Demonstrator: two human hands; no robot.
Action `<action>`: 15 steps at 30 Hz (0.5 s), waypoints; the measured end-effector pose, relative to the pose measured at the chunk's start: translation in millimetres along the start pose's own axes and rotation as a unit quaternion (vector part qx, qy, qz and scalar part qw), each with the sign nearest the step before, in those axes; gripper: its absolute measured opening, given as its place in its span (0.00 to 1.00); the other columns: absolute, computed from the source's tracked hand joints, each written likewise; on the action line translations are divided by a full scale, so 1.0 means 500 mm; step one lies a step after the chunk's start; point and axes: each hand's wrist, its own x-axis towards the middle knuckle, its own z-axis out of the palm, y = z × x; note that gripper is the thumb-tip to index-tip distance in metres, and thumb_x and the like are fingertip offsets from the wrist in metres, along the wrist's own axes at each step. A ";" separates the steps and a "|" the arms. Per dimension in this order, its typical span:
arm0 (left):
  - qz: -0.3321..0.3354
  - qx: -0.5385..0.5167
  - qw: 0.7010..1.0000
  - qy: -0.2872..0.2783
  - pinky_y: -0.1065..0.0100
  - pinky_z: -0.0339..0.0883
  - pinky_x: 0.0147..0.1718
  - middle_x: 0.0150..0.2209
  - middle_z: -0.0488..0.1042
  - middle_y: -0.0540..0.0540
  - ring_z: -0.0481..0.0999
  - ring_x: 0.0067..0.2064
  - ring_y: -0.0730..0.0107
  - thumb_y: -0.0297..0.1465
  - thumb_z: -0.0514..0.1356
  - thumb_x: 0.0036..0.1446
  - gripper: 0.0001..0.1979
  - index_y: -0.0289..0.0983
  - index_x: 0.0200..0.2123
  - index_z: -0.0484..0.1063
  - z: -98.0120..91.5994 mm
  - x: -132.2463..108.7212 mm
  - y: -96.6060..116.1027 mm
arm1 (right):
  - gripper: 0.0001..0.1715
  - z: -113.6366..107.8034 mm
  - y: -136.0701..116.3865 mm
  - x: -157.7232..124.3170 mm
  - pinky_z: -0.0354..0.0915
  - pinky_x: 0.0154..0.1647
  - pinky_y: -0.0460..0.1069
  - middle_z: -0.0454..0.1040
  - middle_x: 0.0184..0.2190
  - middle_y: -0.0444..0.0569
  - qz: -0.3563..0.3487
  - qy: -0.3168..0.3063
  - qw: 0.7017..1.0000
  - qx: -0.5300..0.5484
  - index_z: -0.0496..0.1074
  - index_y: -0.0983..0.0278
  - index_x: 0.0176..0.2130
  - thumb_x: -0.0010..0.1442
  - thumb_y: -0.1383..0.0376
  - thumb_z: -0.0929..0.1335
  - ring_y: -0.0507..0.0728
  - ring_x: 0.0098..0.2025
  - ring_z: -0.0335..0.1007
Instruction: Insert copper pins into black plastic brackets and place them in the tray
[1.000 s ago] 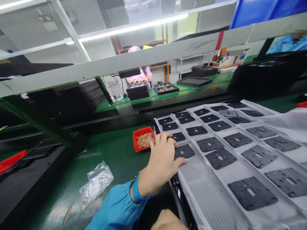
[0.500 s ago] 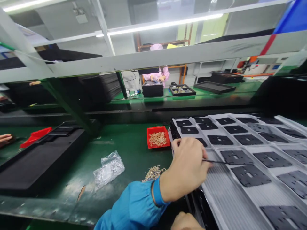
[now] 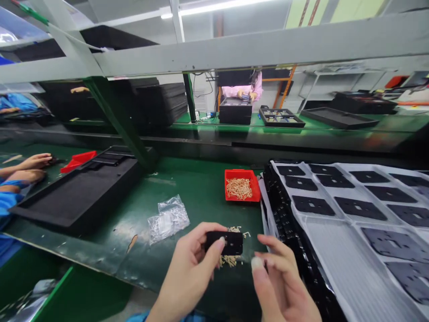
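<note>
My left hand (image 3: 192, 264) grips a small black plate (image 3: 231, 243) between thumb and fingers, low in the middle of the view. Just right of it is my right hand (image 3: 281, 277), thumb close to the bent fingers, around a small dark thing too hidden to name. Beneath the plate lies a loose pile of small gold-coloured pieces (image 3: 229, 260) on the green bench. A red bin (image 3: 256, 190) behind the hands holds more such pieces. On the right, similar black plates (image 3: 360, 208) lie in a pale ribbed tray (image 3: 335, 246).
A clear plastic bag (image 3: 169, 219) lies left of my hands. Farther left are a black foam tray (image 3: 67, 201), another red bin (image 3: 78, 161) and another person's hands (image 3: 31, 167). A green post (image 3: 114, 120) rises behind. Someone in pink (image 3: 258, 85) works across the bench.
My left hand has moved from the tray back to the left, bringing a black plate over the pile. My right hand has risen into fuller view beside it. The view has shifted right.
</note>
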 end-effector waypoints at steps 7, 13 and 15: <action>0.038 0.030 0.999 -0.020 0.76 0.73 0.32 0.31 0.82 0.52 0.80 0.31 0.72 0.33 0.60 0.70 0.12 0.44 0.53 0.80 0.021 -0.022 -0.031 | 0.06 0.005 0.061 0.029 0.78 0.52 0.50 0.81 0.48 0.52 0.103 -0.077 0.988 0.086 0.80 0.60 0.36 0.64 0.60 0.76 0.58 0.50 0.82; 0.075 0.037 0.996 0.009 0.78 0.72 0.32 0.29 0.82 0.54 0.81 0.30 0.74 0.31 0.60 0.70 0.12 0.44 0.52 0.81 0.039 -0.016 -0.038 | 0.06 0.018 0.057 0.035 0.80 0.51 0.50 0.79 0.46 0.50 0.111 -0.070 0.988 0.083 0.80 0.59 0.37 0.65 0.60 0.76 0.58 0.49 0.82; 0.080 0.033 0.996 0.009 0.77 0.72 0.31 0.28 0.81 0.54 0.81 0.29 0.74 0.31 0.60 0.69 0.12 0.44 0.51 0.81 0.044 -0.013 -0.037 | 0.06 0.024 0.056 0.038 0.81 0.49 0.50 0.79 0.45 0.50 0.108 -0.071 0.988 0.081 0.80 0.59 0.37 0.66 0.60 0.75 0.58 0.48 0.82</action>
